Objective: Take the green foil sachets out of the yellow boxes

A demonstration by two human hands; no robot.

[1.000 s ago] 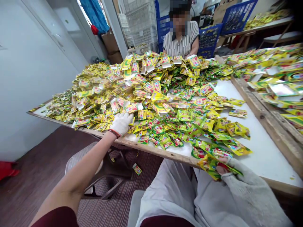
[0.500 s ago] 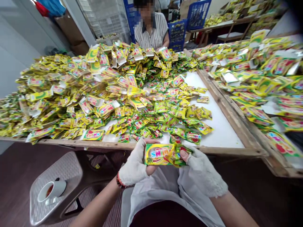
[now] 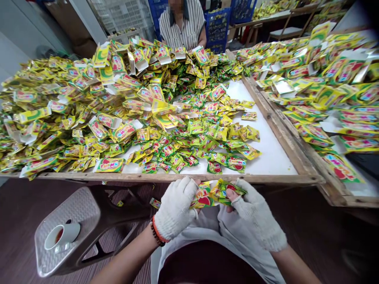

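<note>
Both my hands wear white knit gloves with bare fingertips and meet just below the table's front edge, over my lap. My left hand (image 3: 178, 206) is closed around a small yellow-and-green printed candy box (image 3: 203, 195), its palm covering the left part. A pinch of small candy packets (image 3: 226, 192) is in my right hand (image 3: 257, 213), at the box's right end. A pale flap shows between box and packets. Whether the packets are partly inside the box cannot be made out.
A large heap of boxes and packets (image 3: 79, 106) covers the left of the white table (image 3: 275, 154). Wooden rails (image 3: 272, 114) divide it from more boxes (image 3: 340, 114) at right. A person (image 3: 183, 25) sits opposite. A cup (image 3: 62, 236) stands on a stool (image 3: 79, 209) at lower left.
My left hand has rolled over the box, hiding more of it and showing its back. A watermelon-printed face now shows. My right hand keeps the packets at the box's end. The view has tilted down.
</note>
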